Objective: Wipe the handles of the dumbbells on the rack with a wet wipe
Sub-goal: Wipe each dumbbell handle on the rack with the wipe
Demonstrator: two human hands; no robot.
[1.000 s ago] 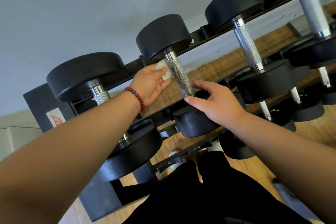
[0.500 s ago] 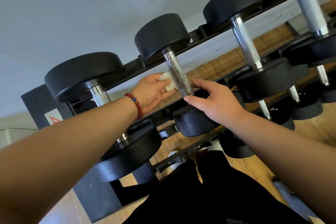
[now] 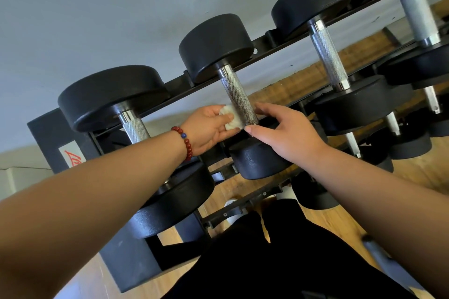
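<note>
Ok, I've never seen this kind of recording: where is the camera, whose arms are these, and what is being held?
No robot here: one camera on a person's head looks forward and down. Before them stands a black rack of dumbbells. The left hand, wearing a bead bracelet, pinches a white wet wipe against one dumbbell's knurled metal handle. The right hand rests open at that handle's near end, seemingly steadying it.
</note>
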